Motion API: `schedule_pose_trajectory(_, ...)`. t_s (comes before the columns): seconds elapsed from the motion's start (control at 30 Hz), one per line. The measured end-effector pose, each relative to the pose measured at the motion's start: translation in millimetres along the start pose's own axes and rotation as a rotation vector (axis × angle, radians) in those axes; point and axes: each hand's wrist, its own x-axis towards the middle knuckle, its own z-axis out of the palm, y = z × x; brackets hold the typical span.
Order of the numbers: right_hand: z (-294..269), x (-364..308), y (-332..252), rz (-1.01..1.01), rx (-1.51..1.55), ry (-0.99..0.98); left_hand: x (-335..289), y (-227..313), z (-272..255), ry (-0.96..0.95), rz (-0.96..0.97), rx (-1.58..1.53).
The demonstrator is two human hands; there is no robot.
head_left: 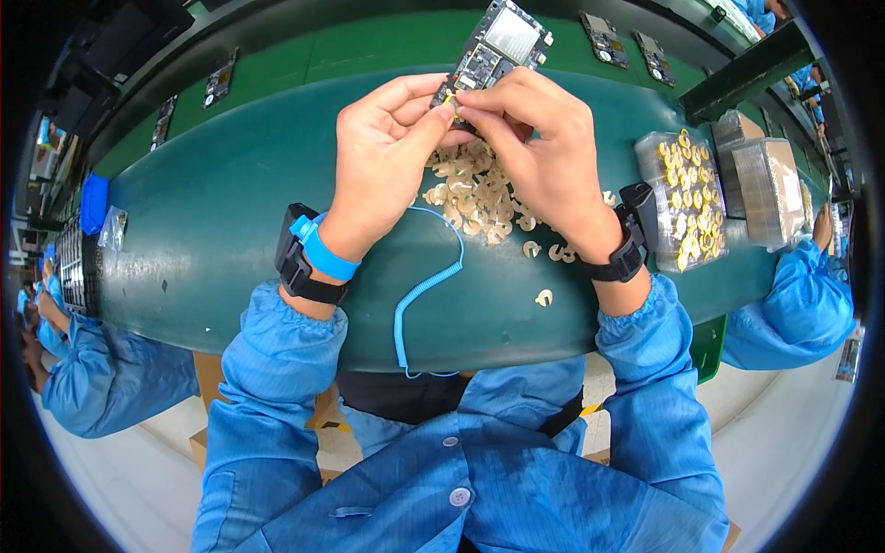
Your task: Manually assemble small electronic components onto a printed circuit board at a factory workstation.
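A black circuit board (479, 66) with a silvery shield is held up at the far side of the table, tilted. My left hand (389, 129) is closed on its lower left edge, with the thumb pressed near the corner. Fingertips of my right hand (535, 129) pinch at the same corner, where a small yellow piece (450, 98) shows between both hands; its exact shape is partly hidden by the fingers. Below the hands lies a heap of small cream-coloured notched discs (472, 198), and a single notched disc (544, 298) sits nearer to me.
On the right a clear tray (682, 253) holds several yellow ring-like parts, beside stacked clear plastic boxes (772, 189). More circuit boards (604, 41) lie along the green strip at the back. A coiled blue cord (426, 293) runs across the table. Co-workers' blue sleeves (120, 373) flank me.
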Motion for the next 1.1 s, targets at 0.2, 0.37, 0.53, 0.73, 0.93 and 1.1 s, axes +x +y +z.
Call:
schedule_pose_trajectory(0.2,3.6,0.1,1.8,-0.055,-0.016,0.026,0.2,1.6,-0.2,0.015,-0.005,-0.005)
schedule_pose_trajectory(0.37,3.4,-1.7,0.1,-0.029,-0.038,0.020,1.7,3.7,0.2,0.000,-0.006,-0.005)
schedule_pose_trajectory(0.53,5.6,-1.6,-2.4,-0.035,-0.049,-0.017,2.2,5.7,-3.8,0.075,-0.031,-0.008)
schedule_pose_trajectory(0.73,4.2,-2.7,-2.5,-0.020,-0.042,-0.033,3.8,3.3,-6.3,0.084,-0.045,-0.011)
schedule_pose_trajectory(0.93,6.2,-1.9,2.1,-0.049,-0.052,-0.005,3.5,7.6,-4.0,0.089,-0.057,0.004)
schedule_pose_trajectory(1.1,6.8,-4.3,3.7,-0.039,-0.050,-0.006,3.9,4.1,-4.5,0.080,-0.057,-0.023)
